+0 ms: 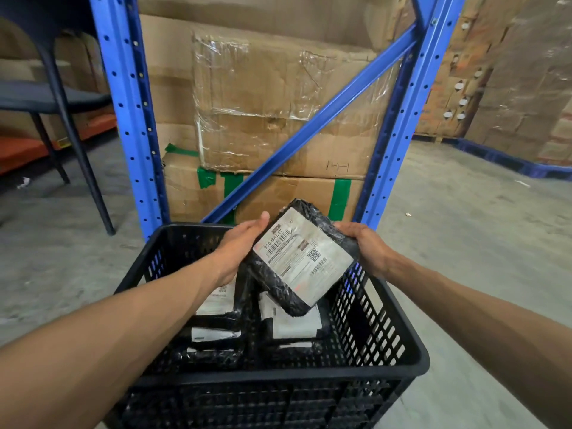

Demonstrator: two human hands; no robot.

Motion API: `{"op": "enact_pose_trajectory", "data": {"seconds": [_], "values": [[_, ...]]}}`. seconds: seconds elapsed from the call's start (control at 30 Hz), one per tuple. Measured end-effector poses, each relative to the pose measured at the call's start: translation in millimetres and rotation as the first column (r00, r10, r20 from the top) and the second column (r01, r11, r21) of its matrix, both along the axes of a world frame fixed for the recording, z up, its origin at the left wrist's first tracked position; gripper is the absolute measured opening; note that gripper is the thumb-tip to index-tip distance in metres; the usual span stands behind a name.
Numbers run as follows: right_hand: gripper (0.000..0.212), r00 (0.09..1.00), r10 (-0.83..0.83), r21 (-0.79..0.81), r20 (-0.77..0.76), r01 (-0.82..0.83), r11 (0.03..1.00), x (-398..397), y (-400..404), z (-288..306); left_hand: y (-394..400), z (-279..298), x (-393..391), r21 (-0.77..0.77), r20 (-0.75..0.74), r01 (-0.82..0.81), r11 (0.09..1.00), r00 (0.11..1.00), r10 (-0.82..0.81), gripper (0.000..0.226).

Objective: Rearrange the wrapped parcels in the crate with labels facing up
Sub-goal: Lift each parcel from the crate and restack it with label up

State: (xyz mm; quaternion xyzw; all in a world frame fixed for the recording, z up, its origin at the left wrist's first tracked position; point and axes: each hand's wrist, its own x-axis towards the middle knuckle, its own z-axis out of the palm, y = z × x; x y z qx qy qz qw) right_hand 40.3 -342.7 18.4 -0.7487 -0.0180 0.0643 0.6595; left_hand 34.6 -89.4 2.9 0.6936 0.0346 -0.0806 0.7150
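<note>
Crate mouth: we see the black crate [399, 363] open on top, nothing over its near half.
Over the far half: the lifted parcel [301, 258], held by our left hand [238, 243] and right hand [368, 246], blocks the way down.
Crate floor: labelled parcels [292, 325] cover most of it; a narrow gap runs between the two stacks.
Behind: blue rack uprights [133, 125] and cardboard boxes [278, 103] close off the far side.
Sides: bare concrete floor [464, 243] on both sides.

1. You hold a black shiny parcel [305, 255] with a white label [301, 253] that has black stripes and little squares.
2. Your crate [380, 329] is black with rows of holes.
3. The parcels in the crate [216, 335] are black with white labels.
4. The rack [130, 113] is blue.
5. The boxes [278, 97] are brown with green tape [230, 187].
6. The floor [464, 227] is grey.
</note>
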Motion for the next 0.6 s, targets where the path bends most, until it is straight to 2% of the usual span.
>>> {"op": "enact_pose_trajectory", "data": {"seconds": [0.1, 0.23, 0.3, 0.4, 0.47, 0.53, 0.6], "values": [[0.028, 0.997, -0.075, 0.091, -0.019, 0.077, 0.993, 0, 12, 0, 11, -1, 5, -0.057, -0.041, -0.141, 0.988, 0.989, 0.139, 0.077], [0.028, 0.986, -0.15, 0.179, -0.07, 0.16, 0.971, -4, 26, -10, 16, -3, 11, -0.074, -0.099, -0.205, 0.976, 0.975, 0.198, 0.061], [0.023, 0.988, -0.132, 0.191, -0.08, 0.145, 0.971, -6, 32, -15, 17, -5, 13, -0.027, -0.124, -0.233, 0.972, 0.966, 0.228, 0.072], [0.028, 0.99, -0.114, 0.199, -0.082, 0.128, 0.971, -3, 36, -20, 16, -4, 12, 0.05, -0.17, -0.269, 0.962, 0.947, 0.274, 0.089], [0.03, 0.991, -0.117, 0.203, -0.061, 0.127, 0.971, -2, 39, -20, 16, -4, 7, -0.003, -0.256, -0.25, 0.968, 0.936, 0.241, 0.088], [0.03, 0.992, -0.126, 0.193, -0.032, 0.129, 0.973, 1, 43, -19, 15, -4, 2, -0.159, -0.323, -0.153, 0.975, 0.942, 0.095, 0.081], [0.032, 0.988, -0.153, 0.208, -0.033, 0.157, 0.965, 2, 47, -18, 12, -5, 2, -0.253, -0.311, -0.091, 0.963, 0.95, 0.008, 0.077]]}}
